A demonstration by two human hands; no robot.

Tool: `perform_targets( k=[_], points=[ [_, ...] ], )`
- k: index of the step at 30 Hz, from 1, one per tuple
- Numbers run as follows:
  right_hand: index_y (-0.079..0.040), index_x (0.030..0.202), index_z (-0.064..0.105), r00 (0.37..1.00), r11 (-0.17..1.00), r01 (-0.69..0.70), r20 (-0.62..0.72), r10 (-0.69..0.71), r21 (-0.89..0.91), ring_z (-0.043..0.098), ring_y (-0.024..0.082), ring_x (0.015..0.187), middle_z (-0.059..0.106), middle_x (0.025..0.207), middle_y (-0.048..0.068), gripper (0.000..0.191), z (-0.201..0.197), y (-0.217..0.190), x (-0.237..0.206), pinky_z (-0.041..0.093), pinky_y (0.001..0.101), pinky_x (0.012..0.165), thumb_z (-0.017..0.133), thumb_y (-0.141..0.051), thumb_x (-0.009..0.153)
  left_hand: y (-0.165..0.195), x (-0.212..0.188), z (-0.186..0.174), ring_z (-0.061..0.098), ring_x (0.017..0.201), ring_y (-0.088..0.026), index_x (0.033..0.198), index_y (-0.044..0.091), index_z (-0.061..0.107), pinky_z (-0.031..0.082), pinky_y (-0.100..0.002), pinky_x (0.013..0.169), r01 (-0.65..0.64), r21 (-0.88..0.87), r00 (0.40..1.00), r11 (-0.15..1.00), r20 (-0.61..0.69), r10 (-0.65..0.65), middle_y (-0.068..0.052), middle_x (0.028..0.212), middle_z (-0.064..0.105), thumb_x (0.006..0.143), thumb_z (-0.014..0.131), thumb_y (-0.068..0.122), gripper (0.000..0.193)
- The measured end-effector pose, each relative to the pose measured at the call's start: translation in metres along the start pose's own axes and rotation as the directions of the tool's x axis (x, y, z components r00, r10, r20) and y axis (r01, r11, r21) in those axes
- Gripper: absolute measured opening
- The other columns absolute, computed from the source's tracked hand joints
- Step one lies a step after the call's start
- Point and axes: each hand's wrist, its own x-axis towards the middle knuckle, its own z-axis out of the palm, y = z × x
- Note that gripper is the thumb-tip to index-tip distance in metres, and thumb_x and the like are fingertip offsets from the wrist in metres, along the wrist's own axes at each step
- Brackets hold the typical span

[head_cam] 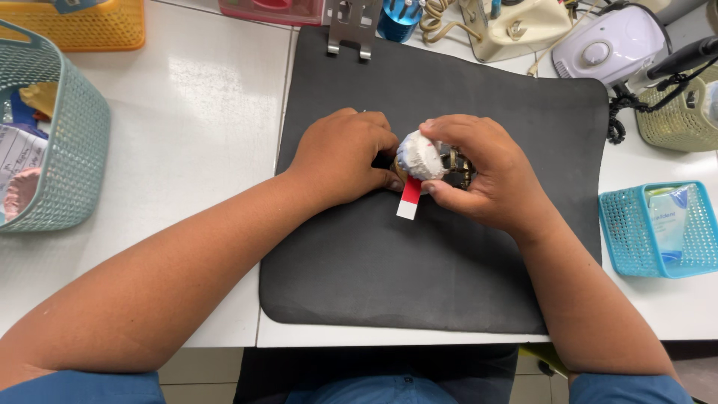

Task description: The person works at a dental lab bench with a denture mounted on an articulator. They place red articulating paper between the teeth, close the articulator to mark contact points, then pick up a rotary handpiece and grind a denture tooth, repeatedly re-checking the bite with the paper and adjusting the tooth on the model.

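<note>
A white plaster cast (420, 155), seated on a small metal frame (458, 169), is held between both hands over the middle of a dark mat (419, 277) laid on the white desk (202, 142). The right hand (482, 176) is wrapped around the cast and frame from the right, its fingers (449, 129) clenched over the top of the plaster and the thumb pressed beneath. The left hand (340, 157) is brought in from the left, its fingers curled and closed against the near side of the cast. A narrow red and white strip (410, 199) hangs down from between the two hands, just under the cast; which hand pinches it cannot be told.

The step in hand is judged to be the fitting or checking of the strip against the plaster while the frame is steadied. A firm hold by the right hand and a small, careful pull or shift of the strip would be called for next.

A green basket (71, 150) stands at the left edge of the desk, a small blue basket (636, 232) at the right, and a white machine (609, 45) beyond the mat's far corner.
</note>
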Motion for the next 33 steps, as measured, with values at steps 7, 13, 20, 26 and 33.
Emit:
perform_targets(
  k=[7,13,20,26,33],
  points=[
    [-0.009,0.131,0.064,1.0,1.0,-0.003,-0.03,0.003,0.004,0.063,0.027,0.121,0.067,0.133,0.009,0.059,-0.0005,-0.001,-0.002,0.049,0.0391,0.106,0.082,-0.017,0.076,0.0019,0.0006,0.0016,0.062,0.091,-0.02,0.092,0.021,0.08,0.051,-0.038,0.077,-0.001,-0.004,1.0,1.0,-0.009,0.001,0.007,0.095,0.071,0.066,0.09,0.042,0.036],
    [-0.01,0.13,0.066,0.999,0.999,-0.02,-0.039,0.019,-0.029,0.063,0.028,0.121,0.068,0.132,0.009,0.058,0.0006,-0.0026,-0.0031,0.049,0.0391,0.106,0.082,-0.016,0.074,0.0028,0.0005,0.0001,0.062,0.093,-0.02,0.092,0.02,0.08,0.051,-0.038,0.078,0.009,0.0,1.0,1.0,0.001,-0.009,0.007,0.097,0.071,0.064,0.09,0.043,0.037],
    [-0.011,0.129,0.064,0.997,0.997,-0.001,-0.082,0.007,0.076,0.064,0.026,0.123,0.068,0.133,0.007,0.056,0.0024,-0.0009,-0.0016,0.05,0.0375,0.109,0.081,-0.019,0.077,0.0013,0.0008,0.0009,0.062,0.094,-0.021,0.091,0.019,0.08,0.051,-0.039,0.078,-0.019,-0.005,1.0,1.0,-0.013,0.019,0.006,0.095,0.071,0.064,0.091,0.043,0.038],
    [-0.009,0.127,0.065,0.998,0.999,-0.038,-0.052,0.039,0.017,0.064,0.026,0.123,0.069,0.132,0.007,0.054,-0.0005,-0.0034,0.0014,0.049,0.0384,0.109,0.081,-0.019,0.076,0.0017,0.001,-0.0016,0.062,0.093,-0.021,0.092,0.019,0.08,0.052,-0.039,0.078,-0.021,-0.023,1.0,1.0,-0.017,0.021,0.005,0.094,0.071,0.064,0.091,0.041,0.037],
    [-0.01,0.127,0.067,0.997,0.997,-0.058,-0.047,0.055,-0.048,0.065,0.027,0.119,0.07,0.129,0.007,0.055,-0.0018,-0.0085,0.0035,0.051,0.0378,0.104,0.08,-0.016,0.074,0.0023,0.0029,-0.0026,0.062,0.094,-0.021,0.09,0.018,0.08,0.051,-0.038,0.078,-0.029,-0.026,0.999,0.999,-0.026,0.028,0.006,0.095,0.071,0.064,0.091,0.04,0.036]
  ],
)
